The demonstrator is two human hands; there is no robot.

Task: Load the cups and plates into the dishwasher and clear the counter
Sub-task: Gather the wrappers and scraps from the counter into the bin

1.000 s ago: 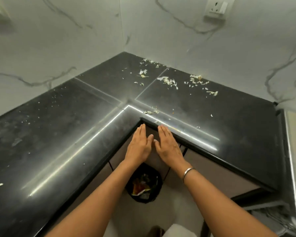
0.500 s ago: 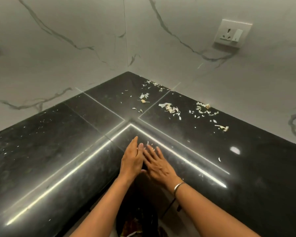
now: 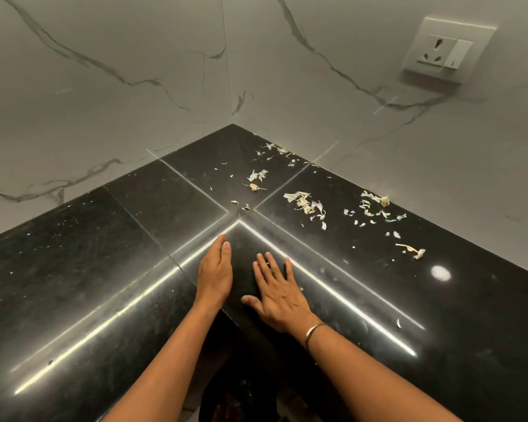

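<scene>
Black L-shaped surface (image 3: 73, 269) set into a corner of grey-veined marble wall (image 3: 134, 95); polished, speckled, streaked with long bright reflections along both front edges. At the inner corner of the L, two bare hands side by side but apart, a strip of bare black stone between them. First the left hand (image 3: 215, 277), turned up on its little-finger edge, thumb on top; fingers (image 3: 223, 248) straight and pressed together, aimed at the back corner, holding nothing. Then the right hand (image 3: 279, 296), palm down, flat on the stone by the look of it; fingers (image 3: 270, 266) straight and slightly fanned, thumb stuck out toward the left hand, nothing in its grasp either. Thin metal bangle (image 3: 314, 330) round the right wrist.

Pale dry scraps (image 3: 307, 205) scattered over the back part of the surface, beyond both hands and to their right; peelings or shavings, cannot tell which. One loose patch near the wall corner; a denser clump just right of the seam; a further trail along the right-hand wall; all well clear of both hands. A single sliver (image 3: 398, 322) alone beside the right forearm, near the front edge.

White socket plate (image 3: 445, 51) with a switch high on the right wall; round spot of reflected light (image 3: 440, 273) on the stone at right. Below the edge, between the forearms, only a dark shape, too dim to make out.
</scene>
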